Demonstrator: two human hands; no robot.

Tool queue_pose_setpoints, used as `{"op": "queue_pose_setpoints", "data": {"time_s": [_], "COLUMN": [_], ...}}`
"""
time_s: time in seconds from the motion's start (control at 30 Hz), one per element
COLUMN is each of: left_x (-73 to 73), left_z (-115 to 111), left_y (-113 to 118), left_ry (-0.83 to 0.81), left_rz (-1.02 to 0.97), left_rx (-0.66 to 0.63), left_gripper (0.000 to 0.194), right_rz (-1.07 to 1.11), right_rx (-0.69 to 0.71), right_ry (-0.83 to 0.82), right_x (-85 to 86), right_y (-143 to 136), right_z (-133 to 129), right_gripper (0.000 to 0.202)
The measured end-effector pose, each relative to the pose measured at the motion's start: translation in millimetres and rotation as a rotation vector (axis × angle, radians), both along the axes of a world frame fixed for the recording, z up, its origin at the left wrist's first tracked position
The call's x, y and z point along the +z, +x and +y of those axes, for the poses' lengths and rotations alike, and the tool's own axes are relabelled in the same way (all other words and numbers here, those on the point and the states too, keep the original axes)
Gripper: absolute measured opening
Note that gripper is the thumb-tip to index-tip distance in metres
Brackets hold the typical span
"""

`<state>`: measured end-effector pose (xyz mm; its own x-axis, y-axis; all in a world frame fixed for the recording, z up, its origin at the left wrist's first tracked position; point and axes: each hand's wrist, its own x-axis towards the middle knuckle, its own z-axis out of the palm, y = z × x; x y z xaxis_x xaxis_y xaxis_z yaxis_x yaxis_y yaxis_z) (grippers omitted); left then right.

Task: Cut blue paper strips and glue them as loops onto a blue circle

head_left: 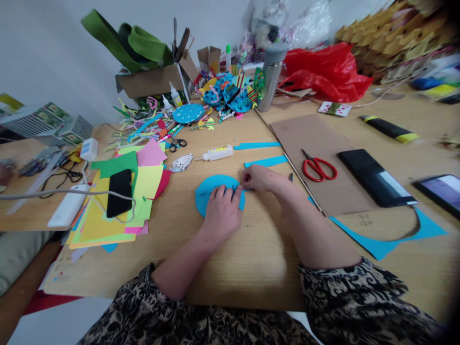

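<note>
A round blue paper piece lies flat on the wooden table. On its lower right part rests my left hand, palm down with the fingers somewhat apart. At the right edge of the disc my right hand is closed in a pinch; what sits between its fingertips is too small to make out. Just beyond the hands are a glue bottle lying on its side and two blue paper strips. A small patterned paper cutout lies left of the glue.
Red scissors and a black power bank lie on cardboard at right. Stacked coloured paper with a phone is at left. A steel bottle stands behind. Another person's arm shows at far left.
</note>
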<state>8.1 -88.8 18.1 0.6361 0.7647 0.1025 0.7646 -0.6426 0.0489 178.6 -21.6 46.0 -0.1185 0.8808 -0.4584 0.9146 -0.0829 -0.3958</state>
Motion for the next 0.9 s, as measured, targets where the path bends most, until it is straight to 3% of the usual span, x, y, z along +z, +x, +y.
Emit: {"op": "queue_pose_setpoints", "data": {"time_s": [0.23, 0.47, 0.9], "left_x": [6.1, 1.2, -1.8], "left_z": [0.9, 0.8, 2.3], "left_y": [-2.4, -4.4, -4.3], "left_ry": [-0.029, -0.023, -0.022], "left_rz": [-0.009, -0.022, -0.011], "left_rx": [0.028, 0.009, 0.004], "left_gripper": [0.033, 0.049, 0.051], "right_rz": [0.011, 0.014, 0.061], "right_rx": [-0.021, -0.032, -0.02], "right_ry": [0.007, 0.005, 0.001], "right_x": [-4.0, -8.9, -4.2], "right_y": [1.5, 2.5, 4.3], "right_z": [0.8, 3.0, 0.9], "right_gripper": [0.014, 0.014, 0.015]}}
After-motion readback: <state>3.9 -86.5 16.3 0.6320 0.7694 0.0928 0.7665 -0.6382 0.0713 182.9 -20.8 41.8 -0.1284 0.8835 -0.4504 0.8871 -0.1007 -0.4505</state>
